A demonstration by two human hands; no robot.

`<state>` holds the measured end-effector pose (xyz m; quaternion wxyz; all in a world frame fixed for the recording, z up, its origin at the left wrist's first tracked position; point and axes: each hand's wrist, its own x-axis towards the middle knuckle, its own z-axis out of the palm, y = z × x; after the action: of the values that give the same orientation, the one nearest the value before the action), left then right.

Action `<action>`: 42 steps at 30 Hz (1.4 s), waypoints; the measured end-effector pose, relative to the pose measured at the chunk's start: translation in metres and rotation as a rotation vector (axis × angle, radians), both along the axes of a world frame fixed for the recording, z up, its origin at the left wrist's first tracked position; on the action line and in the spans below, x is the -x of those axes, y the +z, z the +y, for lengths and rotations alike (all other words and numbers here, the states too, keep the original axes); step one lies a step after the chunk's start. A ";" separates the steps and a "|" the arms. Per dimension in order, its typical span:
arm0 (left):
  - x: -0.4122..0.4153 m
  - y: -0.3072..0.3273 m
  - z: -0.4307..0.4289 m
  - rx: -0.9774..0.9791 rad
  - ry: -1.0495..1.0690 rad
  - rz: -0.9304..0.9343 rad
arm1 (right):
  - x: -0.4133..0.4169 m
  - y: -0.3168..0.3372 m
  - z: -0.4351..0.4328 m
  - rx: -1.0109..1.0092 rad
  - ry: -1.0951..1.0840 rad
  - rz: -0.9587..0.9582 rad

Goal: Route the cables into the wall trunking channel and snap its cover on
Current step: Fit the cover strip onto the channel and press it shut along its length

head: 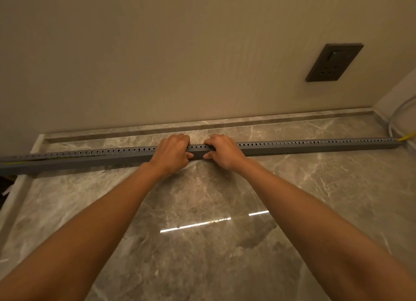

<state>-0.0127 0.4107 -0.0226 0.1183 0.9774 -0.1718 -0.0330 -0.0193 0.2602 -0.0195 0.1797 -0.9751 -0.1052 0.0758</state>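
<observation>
A long grey slotted trunking channel (304, 146) lies across the marble surface, running from the left edge to the far right. My left hand (172, 153) and my right hand (221, 151) grip it side by side at its middle, fingers curled over the top and thumbs on the near face. On the left stretch the grey cover (67, 162) sits slightly lifted, with a gap along its top edge. A yellow cable (406, 136) comes out of the right end, and a bit of yellow shows at the left end (15, 163).
A dark wall socket (333, 63) sits on the beige wall at upper right. A white cable (396, 118) hangs down in the right corner. The marble surface (202, 244) has a raised ledge along the wall and an edge at the left.
</observation>
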 end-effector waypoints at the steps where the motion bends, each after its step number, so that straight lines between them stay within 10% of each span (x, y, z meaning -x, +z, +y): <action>1: 0.001 0.000 -0.001 0.003 -0.002 -0.016 | 0.000 0.001 0.000 0.005 0.006 -0.011; 42: 0.012 0.019 0.059 -0.049 0.192 0.176 | 0.007 -0.004 0.043 -0.035 0.043 -0.018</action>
<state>-0.0244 0.4699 -0.0041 0.1116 0.9853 -0.0656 -0.1116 -0.0266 0.3030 -0.0230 0.1940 -0.9700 -0.1290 0.0688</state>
